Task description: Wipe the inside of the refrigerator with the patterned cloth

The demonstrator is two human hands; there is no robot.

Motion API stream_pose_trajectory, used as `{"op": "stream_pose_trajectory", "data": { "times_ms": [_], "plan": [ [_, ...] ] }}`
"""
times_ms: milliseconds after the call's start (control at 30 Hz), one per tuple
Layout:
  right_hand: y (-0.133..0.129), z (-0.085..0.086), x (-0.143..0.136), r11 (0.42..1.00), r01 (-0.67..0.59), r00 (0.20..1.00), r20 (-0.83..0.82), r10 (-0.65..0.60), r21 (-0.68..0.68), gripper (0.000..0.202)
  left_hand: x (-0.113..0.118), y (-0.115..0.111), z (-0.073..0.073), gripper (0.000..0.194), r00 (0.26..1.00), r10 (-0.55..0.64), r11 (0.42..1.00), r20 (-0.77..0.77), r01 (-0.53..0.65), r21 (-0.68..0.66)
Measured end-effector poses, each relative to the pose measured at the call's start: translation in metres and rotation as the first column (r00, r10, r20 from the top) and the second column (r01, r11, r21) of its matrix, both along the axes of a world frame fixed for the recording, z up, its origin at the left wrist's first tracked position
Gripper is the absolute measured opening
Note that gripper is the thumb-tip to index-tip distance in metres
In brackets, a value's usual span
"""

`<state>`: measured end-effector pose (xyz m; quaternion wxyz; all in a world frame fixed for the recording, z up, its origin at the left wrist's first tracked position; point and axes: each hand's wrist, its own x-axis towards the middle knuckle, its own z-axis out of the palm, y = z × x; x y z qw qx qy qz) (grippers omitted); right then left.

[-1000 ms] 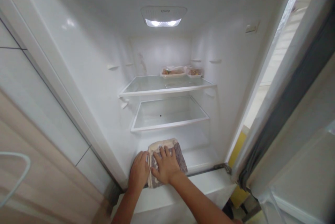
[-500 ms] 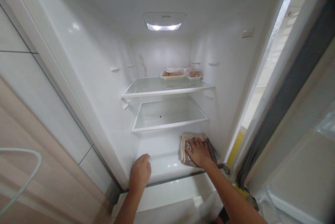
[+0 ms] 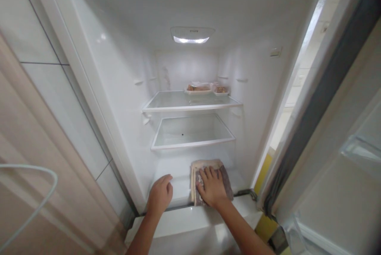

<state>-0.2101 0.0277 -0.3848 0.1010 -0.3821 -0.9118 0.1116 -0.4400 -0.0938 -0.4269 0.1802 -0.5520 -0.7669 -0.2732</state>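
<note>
My right hand lies flat, fingers spread, on a folded brown and beige towel. The towel rests on the white bottom surface of an open refrigerator and hangs slightly over its front edge. To the left, my left hand is near the front left corner of that surface, its fingers loosely bent and the thumb apart. Nothing shows in it. Whether its underside touches the surface is hidden.
Above the hands are a lower glass shelf with a small dark spot and an upper glass shelf. Wrapped food trays sit on the upper one. A lamp glows overhead. The open door stands at right, a tiled wall at left.
My right hand has slid the towel left and toward the front edge. My left hand stays nearly in place. The view has tilted slightly, showing more of the refrigerator's top.
</note>
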Motion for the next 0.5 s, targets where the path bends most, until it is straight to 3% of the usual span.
{"op": "stream_pose_trajectory", "data": {
  "times_ms": [200, 367, 500],
  "plan": [
    [-0.048, 0.011, -0.066, 0.97, -0.226, 0.97, -0.107, 0.217, -0.083, 0.067, -0.001, -0.02, -0.001, 0.036, 0.993, -0.118, 0.984, 0.008, 0.115, 0.138],
    [-0.074, 0.009, -0.126, 0.915, -0.392, 0.92, -0.018, 0.392, -0.094, 0.076, 0.011, -0.041, 0.006, 0.039, 0.983, -0.083, 0.982, 0.164, 0.053, 0.182],
    [-0.077, 0.005, -0.144, 0.909, -0.41, 0.91, 0.03, 0.413, -0.08, 0.08, 0.018, -0.043, 0.016, 0.041, 0.968, -0.088, 0.983, 0.235, 0.047, 0.175]
  ]
}}
